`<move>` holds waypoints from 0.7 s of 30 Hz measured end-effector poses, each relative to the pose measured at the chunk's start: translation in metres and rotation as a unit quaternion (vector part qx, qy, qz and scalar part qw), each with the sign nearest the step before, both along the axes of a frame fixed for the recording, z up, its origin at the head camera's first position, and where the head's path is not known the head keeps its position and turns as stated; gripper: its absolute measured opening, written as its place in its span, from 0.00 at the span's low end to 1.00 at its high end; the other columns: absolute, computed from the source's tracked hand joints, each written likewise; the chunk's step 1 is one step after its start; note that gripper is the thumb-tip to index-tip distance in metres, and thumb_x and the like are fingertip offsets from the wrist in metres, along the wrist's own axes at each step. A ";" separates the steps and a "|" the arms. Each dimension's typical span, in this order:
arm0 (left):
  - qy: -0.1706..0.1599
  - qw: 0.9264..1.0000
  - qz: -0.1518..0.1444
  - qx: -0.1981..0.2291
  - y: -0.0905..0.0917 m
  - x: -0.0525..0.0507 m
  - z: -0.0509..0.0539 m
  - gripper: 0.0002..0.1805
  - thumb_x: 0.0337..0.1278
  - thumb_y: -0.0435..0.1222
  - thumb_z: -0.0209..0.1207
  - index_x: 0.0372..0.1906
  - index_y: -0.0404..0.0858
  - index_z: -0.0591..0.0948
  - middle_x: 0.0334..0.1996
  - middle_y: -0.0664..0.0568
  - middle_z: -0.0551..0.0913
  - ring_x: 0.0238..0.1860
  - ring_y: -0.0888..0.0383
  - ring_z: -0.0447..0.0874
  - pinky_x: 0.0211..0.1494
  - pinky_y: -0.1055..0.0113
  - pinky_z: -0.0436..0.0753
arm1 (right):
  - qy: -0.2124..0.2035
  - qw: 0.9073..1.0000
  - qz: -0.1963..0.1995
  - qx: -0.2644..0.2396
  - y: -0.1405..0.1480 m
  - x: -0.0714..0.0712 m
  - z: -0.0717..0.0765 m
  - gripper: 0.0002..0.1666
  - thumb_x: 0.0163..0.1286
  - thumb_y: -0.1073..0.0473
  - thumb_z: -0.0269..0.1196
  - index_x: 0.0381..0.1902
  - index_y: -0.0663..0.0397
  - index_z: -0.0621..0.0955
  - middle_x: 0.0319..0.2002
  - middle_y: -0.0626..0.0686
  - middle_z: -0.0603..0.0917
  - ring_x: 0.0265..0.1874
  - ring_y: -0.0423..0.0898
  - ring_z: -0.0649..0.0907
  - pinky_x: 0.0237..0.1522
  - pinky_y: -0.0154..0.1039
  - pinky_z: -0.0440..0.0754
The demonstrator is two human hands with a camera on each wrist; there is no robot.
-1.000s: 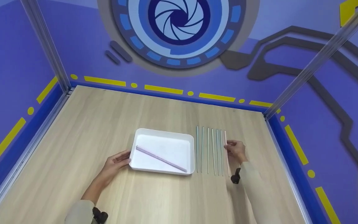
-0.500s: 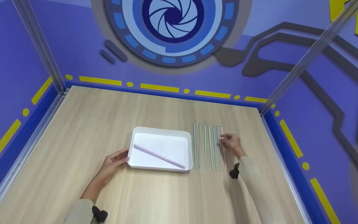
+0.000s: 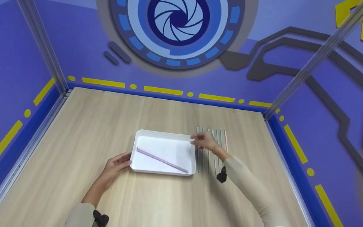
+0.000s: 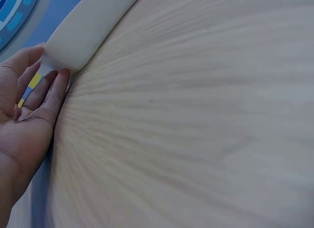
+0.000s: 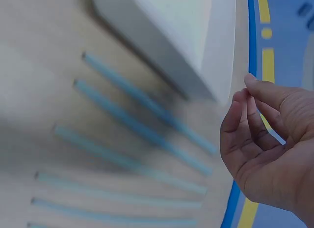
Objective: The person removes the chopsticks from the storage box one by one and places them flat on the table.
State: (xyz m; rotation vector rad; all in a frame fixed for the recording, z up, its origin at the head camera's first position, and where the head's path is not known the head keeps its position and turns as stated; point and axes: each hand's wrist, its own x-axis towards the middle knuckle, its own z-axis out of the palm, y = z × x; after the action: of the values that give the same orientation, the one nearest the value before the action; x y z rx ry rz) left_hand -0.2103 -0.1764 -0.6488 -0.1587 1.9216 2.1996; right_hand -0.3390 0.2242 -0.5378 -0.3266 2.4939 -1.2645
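Note:
A shallow white tray (image 3: 165, 143) lies on the wooden table with a purple straw (image 3: 162, 160) slanting across its bottom. At the tray's left wall, my left hand (image 3: 114, 167) holds the edge with thumb and fingertips, as the left wrist view also shows. My right hand (image 3: 205, 141) hovers by the tray's far right corner, fingers loosely bent and nothing between them; whether they touch the rim is unclear. Under that hand and arm, several straws lie side by side, blue ones (image 5: 122, 85) nearest the tray and a pink straw (image 3: 226, 142) farthest right. The arm hides parts of them.
The wooden table (image 3: 106, 113) is bounded by blue-purple printed panels (image 3: 83, 41) at the back and sides. Metal posts (image 3: 320, 60) stand at its far corners. Table surface stretches left of the tray and in front of it.
My right hand has let go of the pink straw and moved left over the row to the tray's right edge. The left hand stays on the tray; the view has shifted slightly.

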 end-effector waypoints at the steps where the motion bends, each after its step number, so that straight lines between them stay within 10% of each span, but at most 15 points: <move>1: -0.003 1.000 0.002 0.003 0.000 0.000 0.000 0.32 0.65 0.37 0.67 0.72 0.38 0.73 0.73 0.43 0.73 0.71 0.52 0.74 0.65 0.75 0.81 | -0.003 1.000 0.014 0.001 -0.009 0.000 0.001 0.18 0.70 0.66 0.66 0.54 0.71 0.82 0.36 0.58 0.88 0.33 0.47 0.85 0.36 0.40 0.89; 13: -0.010 1.000 -0.007 0.010 -0.002 0.002 -0.001 0.33 0.66 0.37 0.66 0.73 0.38 0.71 0.73 0.43 0.72 0.72 0.52 0.73 0.65 0.75 0.81 | -0.005 0.983 0.174 0.063 -0.097 -0.001 -0.008 0.18 0.71 0.68 0.65 0.56 0.71 0.82 0.45 0.68 0.88 0.40 0.57 0.90 0.42 0.46 0.92; 21: -0.005 1.000 -0.005 0.005 -0.002 -0.001 0.001 0.33 0.66 0.37 0.66 0.73 0.35 0.71 0.73 0.40 0.72 0.65 0.62 0.78 0.64 0.75 0.82 | 0.012 0.970 0.230 0.079 -0.135 -0.002 -0.032 0.16 0.69 0.67 0.67 0.53 0.68 0.84 0.44 0.66 0.90 0.38 0.55 0.90 0.32 0.24 0.82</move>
State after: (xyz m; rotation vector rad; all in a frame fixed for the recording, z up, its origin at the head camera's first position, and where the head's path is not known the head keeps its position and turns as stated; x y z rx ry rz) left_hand -0.2115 -0.1786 -0.6476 -0.1579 1.9010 2.1976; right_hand -0.3410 0.0895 -0.5701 -0.8256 2.3267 -0.8729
